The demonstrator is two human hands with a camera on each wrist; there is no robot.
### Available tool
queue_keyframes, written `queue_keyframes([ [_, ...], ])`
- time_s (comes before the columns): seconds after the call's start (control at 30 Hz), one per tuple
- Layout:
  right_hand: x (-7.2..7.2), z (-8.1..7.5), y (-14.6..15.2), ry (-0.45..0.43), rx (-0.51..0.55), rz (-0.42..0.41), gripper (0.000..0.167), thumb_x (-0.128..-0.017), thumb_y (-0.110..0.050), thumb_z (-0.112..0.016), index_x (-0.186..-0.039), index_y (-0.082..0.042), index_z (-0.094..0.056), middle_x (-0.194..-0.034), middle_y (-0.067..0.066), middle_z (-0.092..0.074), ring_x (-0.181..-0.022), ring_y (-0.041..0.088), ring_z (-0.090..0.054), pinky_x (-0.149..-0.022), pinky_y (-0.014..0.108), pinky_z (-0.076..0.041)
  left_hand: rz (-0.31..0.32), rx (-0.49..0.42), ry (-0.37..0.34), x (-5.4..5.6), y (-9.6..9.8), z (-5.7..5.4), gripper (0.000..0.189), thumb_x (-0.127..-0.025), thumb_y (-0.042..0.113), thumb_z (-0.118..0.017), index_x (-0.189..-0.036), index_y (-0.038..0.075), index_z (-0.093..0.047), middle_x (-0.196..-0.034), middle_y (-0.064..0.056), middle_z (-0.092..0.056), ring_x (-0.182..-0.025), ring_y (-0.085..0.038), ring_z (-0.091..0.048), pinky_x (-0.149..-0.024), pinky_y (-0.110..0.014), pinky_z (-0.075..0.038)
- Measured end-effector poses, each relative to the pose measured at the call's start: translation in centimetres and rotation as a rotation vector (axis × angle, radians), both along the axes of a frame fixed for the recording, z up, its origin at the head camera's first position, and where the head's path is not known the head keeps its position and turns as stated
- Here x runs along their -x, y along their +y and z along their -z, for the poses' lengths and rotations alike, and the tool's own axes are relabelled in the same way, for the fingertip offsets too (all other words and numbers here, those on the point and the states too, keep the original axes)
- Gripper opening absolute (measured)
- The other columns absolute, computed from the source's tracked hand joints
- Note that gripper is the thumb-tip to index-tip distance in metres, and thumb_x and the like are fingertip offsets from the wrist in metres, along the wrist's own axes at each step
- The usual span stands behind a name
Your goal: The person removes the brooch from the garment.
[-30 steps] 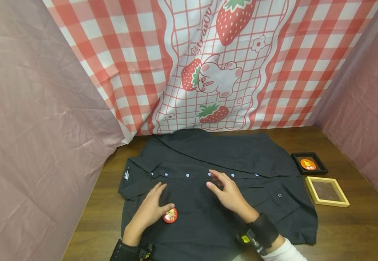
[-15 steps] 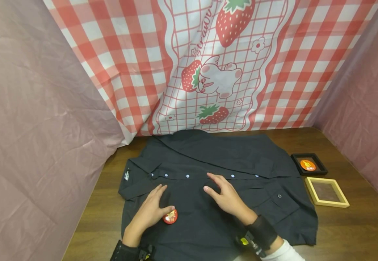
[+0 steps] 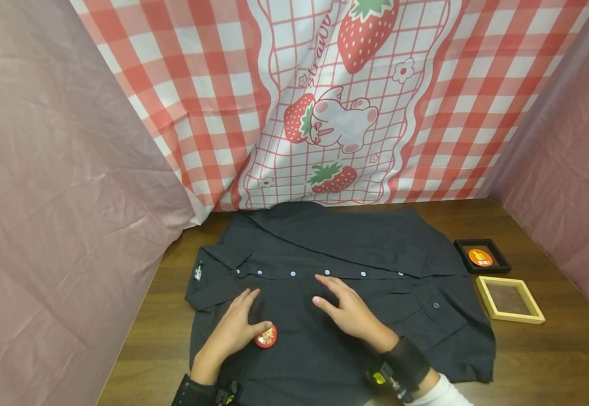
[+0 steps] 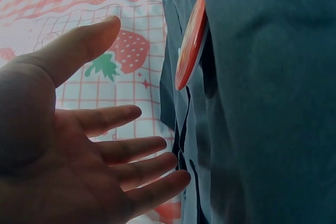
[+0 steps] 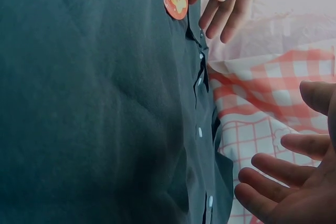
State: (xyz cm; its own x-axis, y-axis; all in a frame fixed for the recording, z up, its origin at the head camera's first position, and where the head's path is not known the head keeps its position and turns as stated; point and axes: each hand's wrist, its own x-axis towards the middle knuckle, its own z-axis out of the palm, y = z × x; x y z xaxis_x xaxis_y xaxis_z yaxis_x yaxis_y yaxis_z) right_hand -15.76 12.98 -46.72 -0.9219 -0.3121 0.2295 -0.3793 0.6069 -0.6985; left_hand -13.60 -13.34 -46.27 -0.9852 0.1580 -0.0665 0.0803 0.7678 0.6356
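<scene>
Red badge [image 3: 266, 338] lies face up on the shirt [image 3: 294, 316], lower centre of the head view. Left hand [image 3: 232, 326] is just beside it, fingers apart, holding nothing; its thumb overlaps the badge in the head view, but the left wrist view shows a gap. Right hand [image 3: 350, 312] hovers right of centre, likewise spread, gripping nothing. My read on progress: shirt laid out, badge placed; what's left, if anything, depends on whether it's fastened, and the pictures don't settle that, since its back is hidden. Right side of the frame: orange badge [image 3: 480, 257] in the black frame [image 3: 492, 267], yellow frame [image 3: 518, 317] next to it, window contents hard to make out. Buttons [image 3: 293, 273] show in a row; can't tell if they're done up. Shirt bottom runs off the lower edge, forearms cut off too. Right wrist view crops both hands.
</scene>
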Motion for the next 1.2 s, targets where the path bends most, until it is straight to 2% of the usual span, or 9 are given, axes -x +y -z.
queue_keyframes([
  [0.2,-0.11,0.24,-0.13,-0.001,0.004,-0.009,0.052,-0.092,-0.028,-0.066,-0.139,-0.01,-0.054,-0.138,0.01,-0.057,-0.131,0.031,-0.052,-0.107,0.052,-0.042,0.008,-0.011,0.0,-0.08,0.06,0.09,0.076,-0.078,0.026,-0.08,-0.142,0.002,-0.046,-0.149,-0.029,-0.039,-0.138,-0.046,-0.037,-0.109,-0.063,-0.033],
  [0.43,-0.12,0.55,-0.32,0.041,-0.022,-0.011,0.051,-0.09,-0.026,-0.068,-0.136,-0.007,-0.056,-0.135,0.01,-0.059,-0.128,0.03,-0.055,-0.105,0.051,-0.045,0.01,-0.011,0.009,-0.1,-0.14,0.21,0.077,-0.078,0.029,-0.08,-0.142,0.002,-0.046,-0.149,-0.029,-0.039,-0.138,-0.046,-0.037,-0.109,-0.062,-0.034],
  [0.6,-0.23,0.58,-0.53,0.065,-0.024,-0.008,0.05,-0.091,-0.025,-0.068,-0.136,-0.008,-0.056,-0.133,0.01,-0.061,-0.126,0.029,-0.057,-0.103,0.051,-0.046,0.007,-0.004,-0.015,-0.07,-0.25,0.19,0.079,-0.078,0.031,-0.081,-0.143,0.003,-0.045,-0.149,-0.03,-0.039,-0.138,-0.047,-0.037,-0.108,-0.063,-0.034],
  [0.97,-0.57,0.51,-0.92,0.018,-0.007,-0.029,0.05,-0.092,-0.026,-0.066,-0.137,-0.006,-0.055,-0.134,0.011,-0.059,-0.127,0.031,-0.056,-0.104,0.052,-0.045,-0.01,0.01,-0.044,-0.2,-0.2,0.24,0.078,-0.077,0.026,-0.081,-0.143,0.005,-0.046,-0.151,-0.027,-0.038,-0.139,-0.045,-0.036,-0.109,-0.063,-0.033],
  [1.2,-0.5,0.54,-0.98,0.003,0.004,-0.032,0.051,-0.091,-0.025,-0.067,-0.137,-0.006,-0.055,-0.134,0.012,-0.059,-0.127,0.031,-0.055,-0.104,0.052,-0.045,-0.006,0.016,-0.065,-0.25,-0.18,0.27,0.079,-0.077,0.028,-0.081,-0.143,0.005,-0.045,-0.151,-0.026,-0.037,-0.14,-0.045,-0.035,-0.109,-0.063,-0.033],
])
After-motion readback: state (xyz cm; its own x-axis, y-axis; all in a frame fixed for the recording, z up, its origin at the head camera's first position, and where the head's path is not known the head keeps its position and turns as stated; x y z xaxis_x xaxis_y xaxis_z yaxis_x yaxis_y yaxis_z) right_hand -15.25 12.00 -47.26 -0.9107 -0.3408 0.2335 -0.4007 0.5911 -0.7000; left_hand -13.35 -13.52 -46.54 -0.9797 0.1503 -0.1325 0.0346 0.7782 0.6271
